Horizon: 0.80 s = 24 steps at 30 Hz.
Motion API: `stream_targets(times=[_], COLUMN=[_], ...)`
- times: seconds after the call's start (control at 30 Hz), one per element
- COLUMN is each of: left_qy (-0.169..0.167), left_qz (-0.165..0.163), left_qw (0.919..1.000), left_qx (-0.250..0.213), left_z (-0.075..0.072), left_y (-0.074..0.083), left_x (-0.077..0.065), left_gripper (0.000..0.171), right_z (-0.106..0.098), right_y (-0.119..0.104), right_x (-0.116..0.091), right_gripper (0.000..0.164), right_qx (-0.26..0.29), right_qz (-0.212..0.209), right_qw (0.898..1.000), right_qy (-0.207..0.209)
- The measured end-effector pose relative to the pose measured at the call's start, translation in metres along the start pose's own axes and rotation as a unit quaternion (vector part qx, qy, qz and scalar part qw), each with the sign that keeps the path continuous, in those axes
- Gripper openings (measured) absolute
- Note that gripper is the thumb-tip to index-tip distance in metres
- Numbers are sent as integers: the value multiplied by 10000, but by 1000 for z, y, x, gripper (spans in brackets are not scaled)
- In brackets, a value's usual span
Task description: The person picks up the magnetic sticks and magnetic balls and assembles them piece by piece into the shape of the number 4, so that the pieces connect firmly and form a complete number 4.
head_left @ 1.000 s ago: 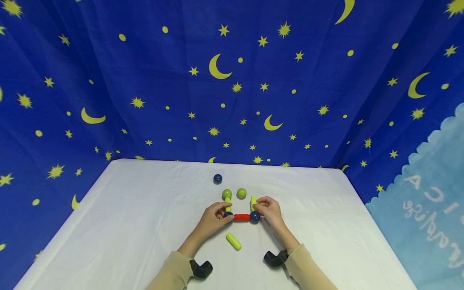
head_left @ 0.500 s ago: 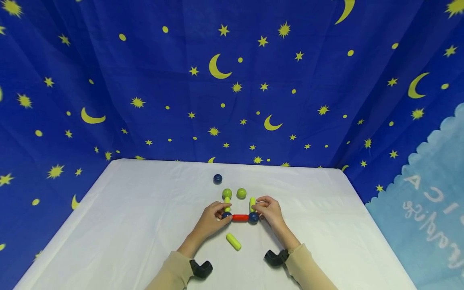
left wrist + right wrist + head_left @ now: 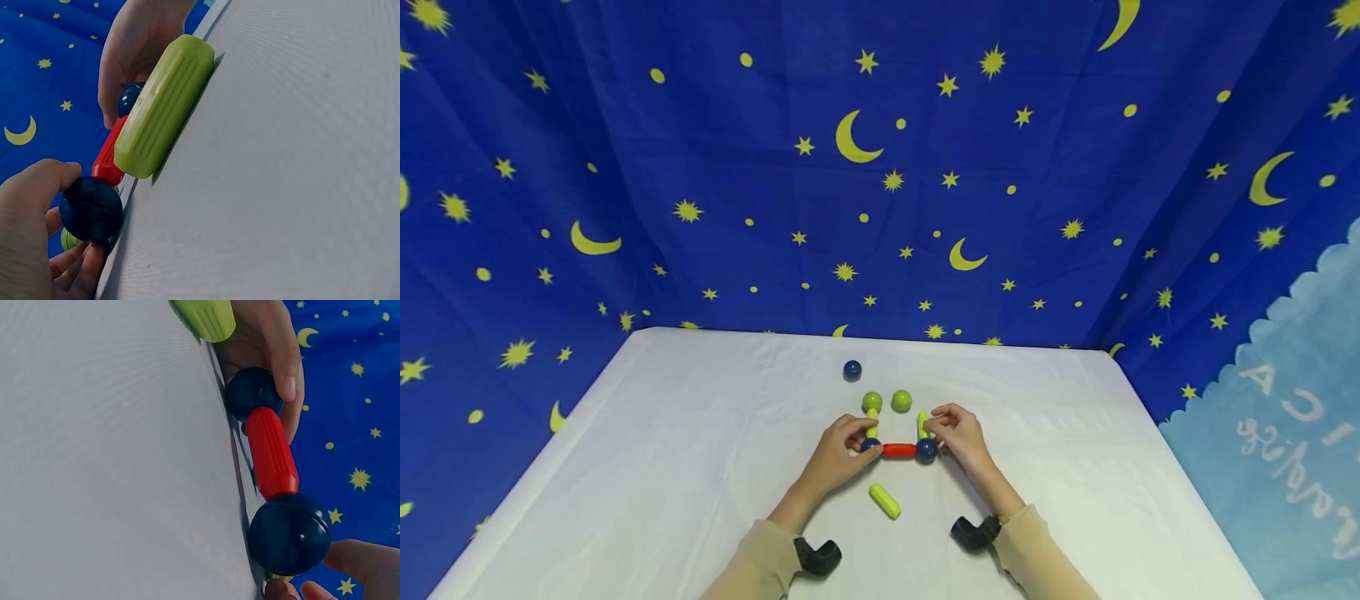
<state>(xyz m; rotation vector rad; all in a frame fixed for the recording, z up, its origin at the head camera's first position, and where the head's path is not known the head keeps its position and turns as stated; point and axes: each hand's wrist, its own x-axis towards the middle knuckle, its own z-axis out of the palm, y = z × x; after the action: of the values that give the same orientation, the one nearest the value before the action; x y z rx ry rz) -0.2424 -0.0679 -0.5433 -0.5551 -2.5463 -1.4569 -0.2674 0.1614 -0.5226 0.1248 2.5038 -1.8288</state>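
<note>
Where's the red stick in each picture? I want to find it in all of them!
Head: the red stick is low, near the middle, between the left hand and right hand.
Left wrist: the red stick is left of the middle, partly behind a yellow-green stick.
Right wrist: the red stick is right of the middle, slanting.
Shared landmark: the blue ball by the left hand, at one end of the red stick.

Ribbed red rod [image 3: 272, 453] flanked by two glossy dark-blue balls [image 3: 289, 534]
Nearer ball seemingly touched by the right hand [image 3: 370, 569].
</note>
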Motion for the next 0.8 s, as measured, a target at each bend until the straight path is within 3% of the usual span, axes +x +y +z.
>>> stream_targets(times=[0.2,0.43,0.63,0.8], left_qy=[32,-95,-149,-193], left_qz=[25,-116,-148,-120], left_qw=[9999,9999,9998,9997], left_qx=[-141,29,25,-43], left_z=[1,-1,-1,-1], left_y=[-2,-4,-2,-1], left_x=[0,1,2,2], left_gripper=[37,38,38,39], right_z=[-1,0,4,8], right_y=[0,-7,-3,-1], right_x=[6,17,34,43], right_gripper=[24,24,32,41], right_qx=[-149,-509,-389,-335], right_qz=[-286,-949,-1456,-1513], right_qw=[9995,9940,9881,9841], right_qy=[52,199,-317,-872])
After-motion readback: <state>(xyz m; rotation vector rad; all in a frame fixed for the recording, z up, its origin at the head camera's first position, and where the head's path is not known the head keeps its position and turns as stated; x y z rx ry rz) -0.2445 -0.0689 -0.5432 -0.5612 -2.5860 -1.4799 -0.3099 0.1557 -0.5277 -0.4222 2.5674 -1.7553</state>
